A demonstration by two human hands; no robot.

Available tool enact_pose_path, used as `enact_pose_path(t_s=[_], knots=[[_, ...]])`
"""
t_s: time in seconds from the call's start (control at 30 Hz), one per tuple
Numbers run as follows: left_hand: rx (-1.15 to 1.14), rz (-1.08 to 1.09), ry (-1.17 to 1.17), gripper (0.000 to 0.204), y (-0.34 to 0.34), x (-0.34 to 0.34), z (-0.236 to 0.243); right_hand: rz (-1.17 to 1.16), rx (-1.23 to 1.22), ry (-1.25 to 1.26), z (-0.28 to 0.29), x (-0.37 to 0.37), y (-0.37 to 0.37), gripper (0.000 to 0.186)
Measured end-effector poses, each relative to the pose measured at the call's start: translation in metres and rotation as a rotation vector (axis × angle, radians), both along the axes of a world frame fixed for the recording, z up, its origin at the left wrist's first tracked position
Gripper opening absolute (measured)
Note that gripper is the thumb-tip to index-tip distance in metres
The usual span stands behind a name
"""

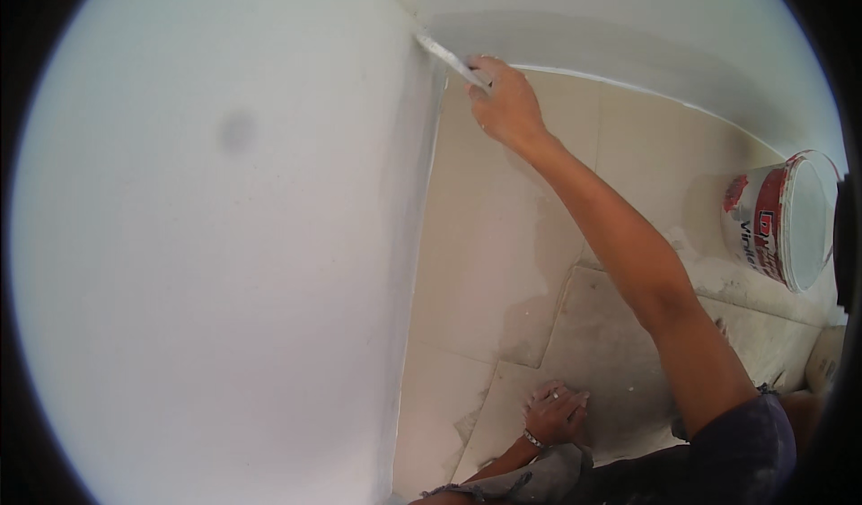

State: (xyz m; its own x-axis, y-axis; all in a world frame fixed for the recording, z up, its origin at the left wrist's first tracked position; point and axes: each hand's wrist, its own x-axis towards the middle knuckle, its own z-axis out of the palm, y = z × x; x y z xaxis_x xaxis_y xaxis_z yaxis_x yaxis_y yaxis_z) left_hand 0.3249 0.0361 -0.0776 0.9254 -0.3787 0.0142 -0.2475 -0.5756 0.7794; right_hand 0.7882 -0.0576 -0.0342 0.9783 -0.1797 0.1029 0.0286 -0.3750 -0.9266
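Note:
My right hand (pixel 510 105) is stretched far forward, its fingers closed round the handle of a slim, white-coated paintbrush (pixel 446 57). The brush's far end touches the corner where the left white wall (pixel 224 263) meets the far wall (pixel 575 34), above the floor. Lower down, close to my body, my left hand (pixel 555 412) wears a bracelet and has pale smears on it. Its fingers lie stretched out and hold nothing that I can see; whether it rests on my leg or on the floor covering is unclear.
A white and red paint bucket (pixel 772 222) with a wire handle stands on the right by the far wall. Beige tiles (pixel 485 263) cover the floor, with a greyish, stained sheet or board (pixel 620 352) over part of them. A rounded object (pixel 824 360), partly cut off, sits at the right edge.

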Motion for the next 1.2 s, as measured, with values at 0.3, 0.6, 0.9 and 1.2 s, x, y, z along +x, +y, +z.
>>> enact_pose_path(t_s=[0.3,0.6,0.9,1.2], knots=[[0.078,-0.028,0.014,0.02,0.007,-0.005,-0.001,0.368,0.022,0.1,-0.007,-0.161,0.03,0.036],[0.058,-0.059,0.031,0.021,0.008,-0.006,-0.002,0.034,0.0,-0.004,0.005,-0.045,-0.014,0.038],[0.035,-0.033,0.035,0.02,0.008,-0.001,0.005,0.014,-0.073,-0.204,-0.005,0.023,0.0,0.04],[0.021,0.006,0.028,0.016,0.011,-0.01,0.001,0.668,-0.027,0.15,0.061,-0.134,0.002,0.039]])
